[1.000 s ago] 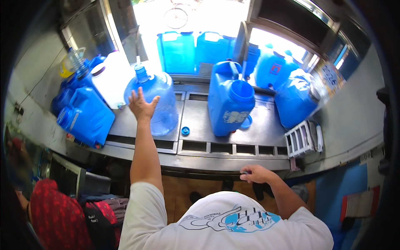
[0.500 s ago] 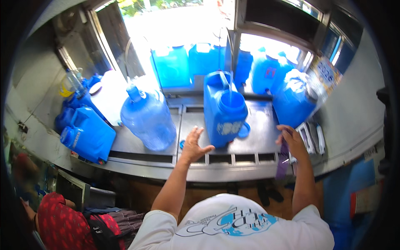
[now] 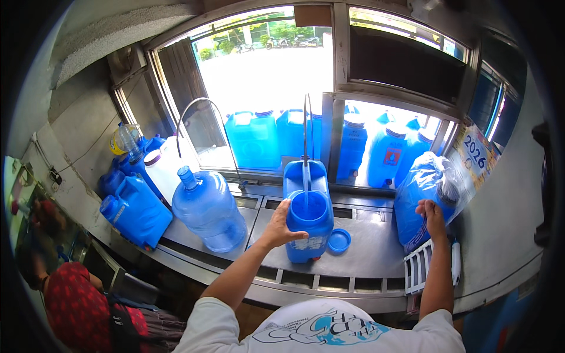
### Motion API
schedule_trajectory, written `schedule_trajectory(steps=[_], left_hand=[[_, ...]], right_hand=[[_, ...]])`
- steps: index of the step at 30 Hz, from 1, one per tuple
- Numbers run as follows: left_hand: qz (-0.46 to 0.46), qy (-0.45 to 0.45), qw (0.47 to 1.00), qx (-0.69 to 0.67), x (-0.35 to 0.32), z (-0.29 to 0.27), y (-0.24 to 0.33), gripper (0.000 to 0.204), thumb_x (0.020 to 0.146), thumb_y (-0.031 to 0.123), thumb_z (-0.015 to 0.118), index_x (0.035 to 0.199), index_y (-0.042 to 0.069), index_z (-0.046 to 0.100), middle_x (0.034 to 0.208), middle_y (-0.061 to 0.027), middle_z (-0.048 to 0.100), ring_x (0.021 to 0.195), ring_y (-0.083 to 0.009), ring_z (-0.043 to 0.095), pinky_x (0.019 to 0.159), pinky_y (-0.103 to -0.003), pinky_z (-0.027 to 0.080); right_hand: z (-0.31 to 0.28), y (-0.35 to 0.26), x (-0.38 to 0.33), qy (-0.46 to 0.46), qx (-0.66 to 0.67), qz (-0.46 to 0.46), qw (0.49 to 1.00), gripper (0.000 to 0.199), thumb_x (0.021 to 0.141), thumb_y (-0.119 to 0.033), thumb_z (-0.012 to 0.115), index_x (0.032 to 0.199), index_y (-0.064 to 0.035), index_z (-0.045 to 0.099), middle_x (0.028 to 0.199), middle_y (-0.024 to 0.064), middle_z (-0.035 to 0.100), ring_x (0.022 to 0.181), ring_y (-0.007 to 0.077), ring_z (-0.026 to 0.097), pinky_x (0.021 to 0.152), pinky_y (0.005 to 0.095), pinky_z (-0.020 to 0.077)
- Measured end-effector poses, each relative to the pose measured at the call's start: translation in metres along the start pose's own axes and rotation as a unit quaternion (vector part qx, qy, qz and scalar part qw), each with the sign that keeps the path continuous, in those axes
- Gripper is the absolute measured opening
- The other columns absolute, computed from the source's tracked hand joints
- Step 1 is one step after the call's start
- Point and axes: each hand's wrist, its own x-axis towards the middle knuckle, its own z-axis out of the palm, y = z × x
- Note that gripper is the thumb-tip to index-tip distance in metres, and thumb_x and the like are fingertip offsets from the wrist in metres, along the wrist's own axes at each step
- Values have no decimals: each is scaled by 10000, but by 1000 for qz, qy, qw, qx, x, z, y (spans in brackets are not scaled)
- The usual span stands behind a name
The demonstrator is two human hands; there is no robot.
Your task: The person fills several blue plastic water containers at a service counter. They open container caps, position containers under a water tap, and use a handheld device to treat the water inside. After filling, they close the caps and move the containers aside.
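Observation:
A blue rectangular water jug [image 3: 309,247] with a wide uncapped mouth stands upright on the metal counter. Above it hangs a thin gooseneck spout [image 3: 306,129], lined up with the mouth. My left hand [image 3: 278,228] is at the jug's left side, thumb and fingers spread; whether it touches the jug is unclear. Just right of the jug lies a round blue cap [image 3: 339,240]. Farther right my right hand [image 3: 434,219] has its fingers closed on a purple strip [image 3: 418,236], which hangs before a blue container wrapped in clear plastic [image 3: 407,206].
Left of the jug stands a large clear-blue round bottle [image 3: 210,215], beside a tipped blue jug [image 3: 138,213] and a white container [image 3: 167,170]. More blue containers [image 3: 253,141] line the window. A white rack [image 3: 419,267] sits at right. A person in red [image 3: 88,306] is at lower left.
The view has tilted upward. My right hand, with the purple strip, has moved up in front of the plastic-wrapped container. My left hand remains beside the uncapped jug.

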Motion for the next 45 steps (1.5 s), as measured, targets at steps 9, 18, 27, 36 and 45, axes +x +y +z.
schedule_trajectory(steps=[9, 18, 27, 36, 45], left_hand=[[-51, -4, 999, 13, 9, 5, 5, 1334, 525, 560, 893, 1522, 37, 178, 1553, -274, 191, 1463, -404, 181, 1183, -456, 215], [-81, 97, 988, -86, 10, 31, -7, 1303, 437, 418, 963, 1497, 85, 282, 1557, -229, 223, 1449, -374, 241, 1169, -437, 272], [-65, 136, 977, -150, 8, 40, -9, 1253, 414, 395, 970, 1466, 89, 363, 1549, -216, 255, 1431, -364, 284, 1159, -437, 294], [-66, 161, 980, -98, 7, 42, -6, 1230, 398, 400, 969, 1446, 124, 387, 1539, -200, 286, 1410, -376, 319, 1146, -452, 323], [-58, 175, 978, -101, 6, 45, -10, 1204, 402, 382, 969, 1435, 114, 411, 1535, -202, 299, 1409, -374, 322, 1146, -454, 321]], right_hand=[[-71, 71, 141, 148, -257, -101, 950, 439, 1017, -365, 445, 1030, 12, 668, 1009, 197, 689, 975, 364, 649, 872, 406, 490], [-106, 141, 180, 128, -450, 45, 883, 452, 1010, -404, 414, 1029, -38, 679, 1140, 184, 635, 1022, 388, 617, 885, 477, 474], [-107, 150, 180, 172, -506, 73, 842, 517, 1019, -437, 342, 1125, -71, 693, 1161, 185, 644, 1064, 386, 607, 920, 487, 464], [-104, 136, 180, 133, -520, 92, 838, 525, 1018, -435, 339, 1129, -53, 682, 1115, 199, 680, 1045, 401, 631, 906, 492, 483], [-98, 131, 177, 138, -519, 91, 839, 485, 1011, -399, 358, 1125, -65, 691, 1106, 195, 675, 1025, 377, 634, 899, 476, 483]])
